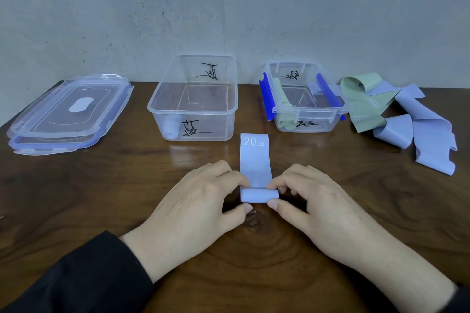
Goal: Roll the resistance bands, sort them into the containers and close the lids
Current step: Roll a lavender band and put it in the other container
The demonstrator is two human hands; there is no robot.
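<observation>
Both hands are on the blue band (255,160) at the lower centre of the frame: my left hand (201,201) pinches the left end of the rolled part between thumb and fingertips, and my right hand (312,201) pinches the right end the same way. Roughly the near third looks wound into a tight little cylinder; the rest lies flat on the wooden table (76,198), stretching away from me, with "20 LB" printed at its far end.

By my reckoning the job is not yet half done. A pale rolled band (170,126) sits in the lower left corner of the larger container (193,99) at centre frame, and a green rolled band (284,109) lies along the left side of the smaller container (305,99) just to its right. At the right edge of the frame a loose heap of bands (407,119), green and blue, waits unrolled. Two lids (68,112) are stacked at the left of the frame, well apart from both containers, so closing is all ahead.

My band is smooth, matte, thin and limp, and the roll's edges line up evenly.
</observation>
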